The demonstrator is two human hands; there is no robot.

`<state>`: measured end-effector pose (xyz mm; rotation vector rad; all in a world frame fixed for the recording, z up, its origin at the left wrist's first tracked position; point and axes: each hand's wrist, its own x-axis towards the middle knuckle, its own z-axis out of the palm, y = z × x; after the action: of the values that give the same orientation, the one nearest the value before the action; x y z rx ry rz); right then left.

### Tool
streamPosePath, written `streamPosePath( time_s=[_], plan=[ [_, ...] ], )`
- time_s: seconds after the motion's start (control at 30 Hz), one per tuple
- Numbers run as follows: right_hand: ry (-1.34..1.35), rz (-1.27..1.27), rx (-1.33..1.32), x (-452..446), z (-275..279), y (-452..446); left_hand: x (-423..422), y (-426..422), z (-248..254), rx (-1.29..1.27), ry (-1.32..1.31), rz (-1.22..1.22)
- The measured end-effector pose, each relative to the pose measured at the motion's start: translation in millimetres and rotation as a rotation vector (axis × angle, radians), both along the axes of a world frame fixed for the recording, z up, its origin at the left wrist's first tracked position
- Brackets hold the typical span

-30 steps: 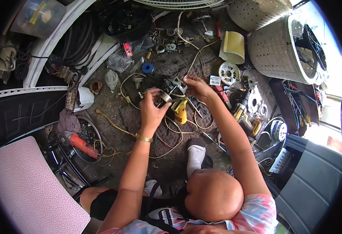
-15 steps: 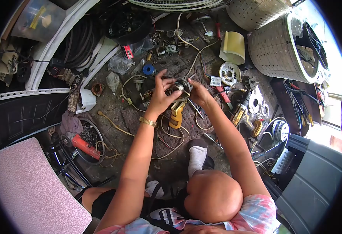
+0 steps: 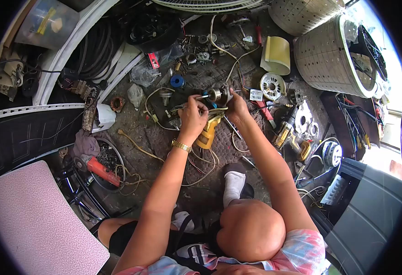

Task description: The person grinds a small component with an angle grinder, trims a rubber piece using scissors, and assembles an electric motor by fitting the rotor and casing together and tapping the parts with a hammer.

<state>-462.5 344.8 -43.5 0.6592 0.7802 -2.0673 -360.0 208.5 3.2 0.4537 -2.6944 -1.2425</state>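
My right hand (image 3: 238,109) is closed round a metal motor part (image 3: 216,95) with a round silver piece and a shaft that points left. At the shaft's tip is my left hand (image 3: 193,118), its thumb and fingers pressed together; whether they grip the shaft or something small cannot be made out. Just below both hands a yellow tool body (image 3: 206,136) rests on the floor, with wires around it. A blue spool (image 3: 177,81) lies beyond my left hand.
A yellow drill (image 3: 284,130) and a white slotted disc (image 3: 273,85) lie to the right. Perforated drums (image 3: 322,59) stand at the upper right. An orange angle grinder (image 3: 102,170) rests on a wheel-like tray at left, beside a pink stool (image 3: 40,220).
The two parts held apart a second ago are now together in my right hand. My left hand has shifted right and its fingers have moved from the round piece to the shaft's end.
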Motion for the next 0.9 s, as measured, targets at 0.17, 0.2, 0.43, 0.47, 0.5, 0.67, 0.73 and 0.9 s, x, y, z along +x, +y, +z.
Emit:
streamPosePath(
  time_s=[0.17,0.2,0.43,0.47,0.5,0.67,0.73,0.9],
  plan=[
    [0.11,-0.076,0.115,-5.2,-25.2,8.7,15.4,2.1,25.0,-0.117,-0.103,-0.164],
    [0.153,-0.062,0.237,-6.3,-26.7,15.0,17.9,3.5,23.5,-0.106,-0.12,-0.106],
    [0.253,-0.074,0.331,9.6,-0.4,32.9,0.3,22.8,61.5,-0.478,-0.131,0.078],
    [0.265,-0.072,0.349,11.3,-4.8,34.6,-2.3,21.4,63.0,-0.508,-0.087,-0.01],
    [0.277,-0.071,0.365,13.5,-1.2,34.3,-5.4,20.7,60.5,-0.508,-0.088,-0.01],
    [0.291,-0.023,0.393,21.8,12.9,38.3,-22.0,12.2,42.8,-0.443,0.039,-0.242],
    [0.288,0.031,0.414,21.2,29.9,41.1,-25.3,12.0,36.2,-0.37,0.071,-0.258],
    [0.243,0.126,0.323,19.7,21.8,53.9,-27.3,17.8,32.9,-0.304,0.073,-0.255]
  ],
)
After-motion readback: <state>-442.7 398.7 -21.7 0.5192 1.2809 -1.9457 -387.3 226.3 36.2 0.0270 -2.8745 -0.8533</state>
